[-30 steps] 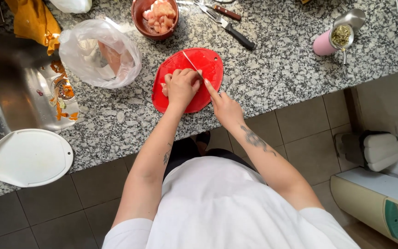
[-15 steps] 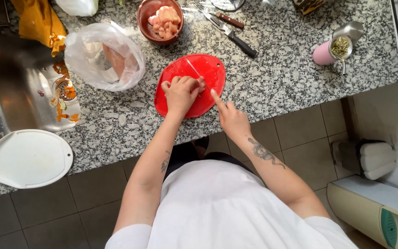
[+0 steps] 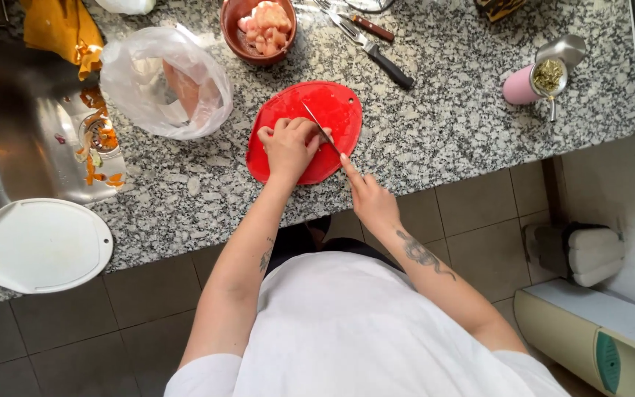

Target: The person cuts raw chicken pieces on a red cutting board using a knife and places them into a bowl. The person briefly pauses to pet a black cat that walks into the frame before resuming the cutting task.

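Knife (image 3: 317,123) lies blade-down across the red cutting board (image 3: 336,110) on the granite surface (image 3: 442,140). Your right hand (image 3: 371,200) has its grip closed on the handle. Your left hand (image 3: 288,143) presses curled fingers on the board; what lies under them is hidden. A brown bowl (image 3: 231,37) of raw meat pieces stands beyond.

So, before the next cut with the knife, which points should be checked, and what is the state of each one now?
1. Red cutting board lies fully on the counter: ok.
2. Right hand grips the knife: ok.
3. Left hand fingers curled on the board: ok.
4. Fingertips apart from the blade: cannot tell.
5. Bowl of cut pieces within reach: ok.
6. Food under the left hand: hidden, cannot tell.
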